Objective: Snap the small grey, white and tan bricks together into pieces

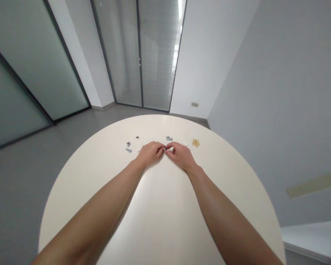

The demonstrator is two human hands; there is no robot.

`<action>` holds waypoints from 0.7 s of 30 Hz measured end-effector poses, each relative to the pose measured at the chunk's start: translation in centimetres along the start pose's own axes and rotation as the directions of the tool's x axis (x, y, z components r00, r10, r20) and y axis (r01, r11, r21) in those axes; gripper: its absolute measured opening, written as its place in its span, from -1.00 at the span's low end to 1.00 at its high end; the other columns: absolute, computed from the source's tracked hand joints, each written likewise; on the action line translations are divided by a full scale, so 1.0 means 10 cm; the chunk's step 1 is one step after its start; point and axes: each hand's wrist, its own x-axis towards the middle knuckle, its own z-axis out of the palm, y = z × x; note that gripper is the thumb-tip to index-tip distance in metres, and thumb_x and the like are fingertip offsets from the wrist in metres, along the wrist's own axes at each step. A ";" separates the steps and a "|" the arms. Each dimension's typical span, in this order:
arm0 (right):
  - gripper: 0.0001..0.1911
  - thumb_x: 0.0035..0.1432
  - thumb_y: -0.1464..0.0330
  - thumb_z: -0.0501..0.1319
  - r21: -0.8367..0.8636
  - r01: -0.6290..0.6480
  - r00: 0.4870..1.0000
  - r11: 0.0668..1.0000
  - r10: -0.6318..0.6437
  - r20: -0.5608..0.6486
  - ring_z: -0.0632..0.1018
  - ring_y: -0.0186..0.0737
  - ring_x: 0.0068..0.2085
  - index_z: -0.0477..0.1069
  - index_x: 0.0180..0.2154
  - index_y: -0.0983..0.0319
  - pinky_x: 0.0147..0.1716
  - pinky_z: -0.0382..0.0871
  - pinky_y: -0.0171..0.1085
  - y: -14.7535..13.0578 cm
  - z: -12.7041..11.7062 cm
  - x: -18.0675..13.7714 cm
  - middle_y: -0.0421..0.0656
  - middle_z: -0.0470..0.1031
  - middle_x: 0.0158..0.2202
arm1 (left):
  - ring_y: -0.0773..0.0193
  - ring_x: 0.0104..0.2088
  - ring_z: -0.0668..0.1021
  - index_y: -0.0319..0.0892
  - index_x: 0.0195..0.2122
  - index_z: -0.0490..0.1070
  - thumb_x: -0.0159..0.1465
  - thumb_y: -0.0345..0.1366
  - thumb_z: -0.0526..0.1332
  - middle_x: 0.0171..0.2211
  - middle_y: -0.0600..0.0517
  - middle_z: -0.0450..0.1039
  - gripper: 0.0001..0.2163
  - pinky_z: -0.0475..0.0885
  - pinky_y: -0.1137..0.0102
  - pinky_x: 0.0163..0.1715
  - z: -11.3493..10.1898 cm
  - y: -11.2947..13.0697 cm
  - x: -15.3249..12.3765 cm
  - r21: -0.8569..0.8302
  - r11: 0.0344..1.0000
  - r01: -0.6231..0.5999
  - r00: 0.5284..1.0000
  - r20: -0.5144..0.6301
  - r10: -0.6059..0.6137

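Both my arms reach out over a round cream table [160,221]. My left hand [149,152] and my right hand [180,154] meet near the table's middle, fingers curled into pinches. Between the fingertips sits a tiny dark piece [165,148], held by both hands; its shape is too small to make out. Small grey pieces [128,150] lie just left of my left hand, touching neither hand.
More small parts lie beyond the hands: a dark bit [137,137], a grey piece [169,138], a white bit [184,143] and tan pieces [196,142]. Glass partitions and a door stand behind the table. A white surface edge [311,235] shows at the lower right.
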 end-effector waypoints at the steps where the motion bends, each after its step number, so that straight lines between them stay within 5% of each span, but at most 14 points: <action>1: -0.86 0.24 0.31 0.24 0.000 -0.006 1.000 1.000 0.006 -0.003 0.53 -0.26 -0.32 0.49 -0.15 0.12 -0.26 0.30 -0.27 0.00 0.00 0.00 -0.22 0.60 -0.21 | 0.14 -0.11 0.56 -0.08 -0.10 0.56 0.42 -0.23 0.02 -0.14 -0.02 0.61 -0.70 0.44 0.32 -0.16 0.00 0.01 0.00 -0.005 1.000 -0.002 1.000 0.008 0.002; 10: -0.90 0.25 0.39 0.21 -0.011 0.010 1.000 1.000 -0.010 0.002 0.53 -0.26 -0.30 0.49 -0.22 0.13 -0.24 0.31 -0.28 0.00 0.03 -0.02 -0.23 0.59 -0.21 | 0.14 -0.13 0.54 -0.03 -0.13 0.55 0.39 -0.26 0.08 -0.19 0.01 0.59 -0.77 0.43 0.33 -0.21 0.04 0.01 0.01 -0.041 0.998 -0.047 0.999 -0.009 0.046; 21: -0.78 0.25 0.43 0.17 -0.023 0.019 1.000 1.000 -0.019 0.025 0.53 -0.22 -0.22 0.48 -0.09 0.15 -0.17 0.34 -0.25 0.02 0.07 0.00 -0.16 0.59 -0.14 | 0.11 -0.13 0.53 -0.09 -0.16 0.57 0.37 -0.25 0.17 -0.21 -0.01 0.60 -0.82 0.43 0.31 -0.21 0.06 -0.04 0.06 -0.070 0.993 0.095 0.993 -0.059 -0.099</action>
